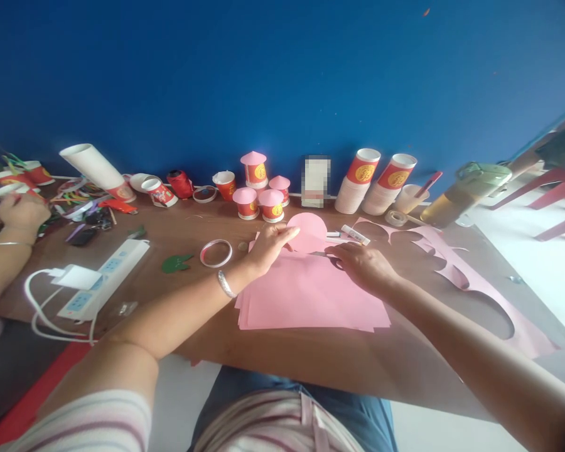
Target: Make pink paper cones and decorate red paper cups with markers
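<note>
My left hand pinches a pink paper circle by its left edge, above a stack of pink paper sheets on the brown table. My right hand is closed around scissors whose blade tip shows at the circle's lower edge. A silver bracelet sits on my left wrist. A glue stick lies just beyond my right hand.
Paper cups with pink cone lids and stacks of red-and-white cups line the blue wall. A tape ring, a white power strip and pink offcuts lie around. Another person's hand is at the left.
</note>
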Motion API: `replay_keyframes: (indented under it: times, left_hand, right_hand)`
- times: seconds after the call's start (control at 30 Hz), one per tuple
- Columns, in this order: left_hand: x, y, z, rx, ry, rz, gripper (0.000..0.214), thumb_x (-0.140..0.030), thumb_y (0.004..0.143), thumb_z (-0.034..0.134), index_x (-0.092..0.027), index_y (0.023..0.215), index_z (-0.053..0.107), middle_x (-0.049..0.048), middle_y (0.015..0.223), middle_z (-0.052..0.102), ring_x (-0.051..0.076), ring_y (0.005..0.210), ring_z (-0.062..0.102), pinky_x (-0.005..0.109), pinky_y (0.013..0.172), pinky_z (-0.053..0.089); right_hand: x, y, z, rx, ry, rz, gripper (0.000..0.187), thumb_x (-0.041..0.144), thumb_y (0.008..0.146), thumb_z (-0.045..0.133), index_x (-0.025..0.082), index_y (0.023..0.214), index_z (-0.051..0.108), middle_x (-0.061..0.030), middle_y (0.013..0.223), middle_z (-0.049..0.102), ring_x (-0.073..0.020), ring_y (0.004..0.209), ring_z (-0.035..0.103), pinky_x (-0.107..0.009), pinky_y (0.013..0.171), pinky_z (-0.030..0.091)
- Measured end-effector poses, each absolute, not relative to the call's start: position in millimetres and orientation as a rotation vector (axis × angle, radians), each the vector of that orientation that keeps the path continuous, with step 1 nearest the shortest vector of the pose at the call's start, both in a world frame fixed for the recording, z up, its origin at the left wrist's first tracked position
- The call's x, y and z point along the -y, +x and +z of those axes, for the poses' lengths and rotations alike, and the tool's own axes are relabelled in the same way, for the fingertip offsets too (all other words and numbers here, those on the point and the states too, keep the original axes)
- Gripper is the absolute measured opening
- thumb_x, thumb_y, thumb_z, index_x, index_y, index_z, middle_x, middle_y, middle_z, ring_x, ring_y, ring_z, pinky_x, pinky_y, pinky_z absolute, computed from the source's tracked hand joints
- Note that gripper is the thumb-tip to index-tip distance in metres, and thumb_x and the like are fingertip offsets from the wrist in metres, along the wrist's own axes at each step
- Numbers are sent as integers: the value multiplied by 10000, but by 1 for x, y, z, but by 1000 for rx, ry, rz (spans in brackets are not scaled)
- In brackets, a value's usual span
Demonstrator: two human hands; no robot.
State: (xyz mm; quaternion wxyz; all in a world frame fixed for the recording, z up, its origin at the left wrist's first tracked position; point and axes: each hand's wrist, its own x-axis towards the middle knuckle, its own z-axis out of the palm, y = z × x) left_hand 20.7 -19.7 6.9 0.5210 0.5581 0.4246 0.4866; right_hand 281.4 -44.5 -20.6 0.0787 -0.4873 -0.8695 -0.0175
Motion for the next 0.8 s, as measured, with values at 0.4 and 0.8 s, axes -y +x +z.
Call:
replay_keyframes:
  times: [0.4, 0.8]
  left_hand:
    - [45, 7, -20, -1237, 1533, 765, 382, -276, 740, 819, -155, 1052, 632, 72, 953, 766, 235, 895, 738, 323, 740, 576]
    - [55, -16, -15, -1445, 2223, 358, 395, -376, 882, 726, -232, 1235, 619, 19, 780, 759, 254, 727, 734, 307, 612, 450]
  right_hand:
    - [64, 319, -7, 2774, -1474, -92, 408, 37, 931, 542, 254, 1232, 714, -68, 994, 776, -199, 940, 722, -259, 729, 515]
    - [51, 298, -1, 2719, -1559, -439, 241, 60, 944, 519, 178, 899, 724, -76, 845, 721, -216, 852, 679, -313, 581, 322]
